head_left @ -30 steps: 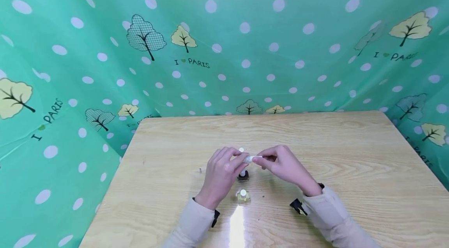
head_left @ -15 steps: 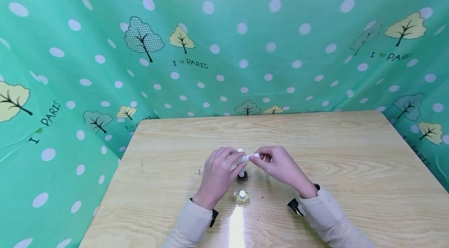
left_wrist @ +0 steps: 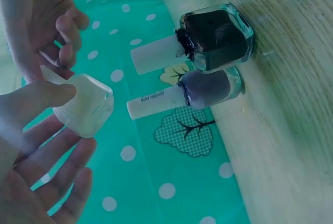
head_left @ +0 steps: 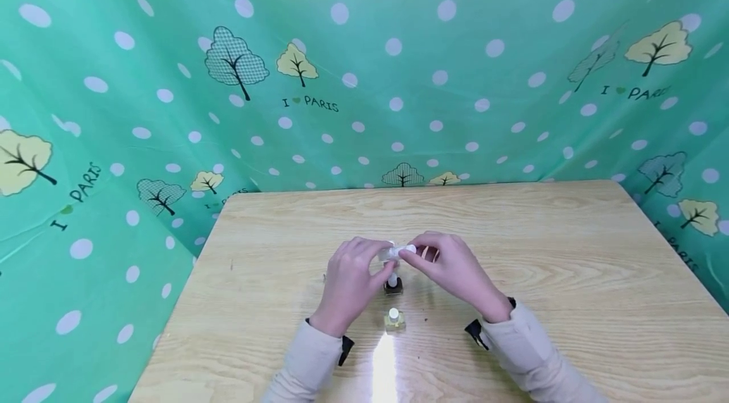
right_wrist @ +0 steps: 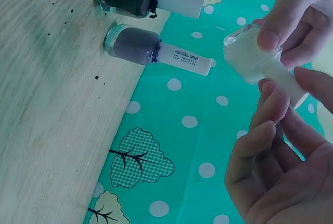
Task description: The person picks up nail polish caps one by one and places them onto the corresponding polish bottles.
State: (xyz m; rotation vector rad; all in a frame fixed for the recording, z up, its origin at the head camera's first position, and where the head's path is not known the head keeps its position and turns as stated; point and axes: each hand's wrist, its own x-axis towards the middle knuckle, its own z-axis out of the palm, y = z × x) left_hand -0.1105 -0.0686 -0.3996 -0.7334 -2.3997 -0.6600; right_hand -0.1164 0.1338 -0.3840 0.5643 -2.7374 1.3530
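Observation:
A squarish nail polish bottle (left_wrist: 87, 107) with whitish contents is held in the air between both hands, tilted nearly on its side. My left hand (head_left: 353, 286) grips the glass body between thumb and fingers. The white cap (right_wrist: 289, 88) is pinched by the thumb and fingertips of my right hand (head_left: 454, 269), and it sits against the bottle's neck. Beneath the hands stand a nail polish bottle with dark contents (left_wrist: 218, 37) and one with greyish-purple contents (right_wrist: 134, 44), both white-capped. Dark dried polish rings their necks.
Closer to the person stands a pale yellow nail polish bottle (head_left: 394, 322) with a white cap. Small dark specks dot the wooden table (head_left: 273, 327). A green dotted cloth (head_left: 398, 86) hangs behind the table's far edge.
Both hands have risen slightly with the bottle. The left fingers have spread, showing more of the glass, and the right fingers have shifted on the cap.

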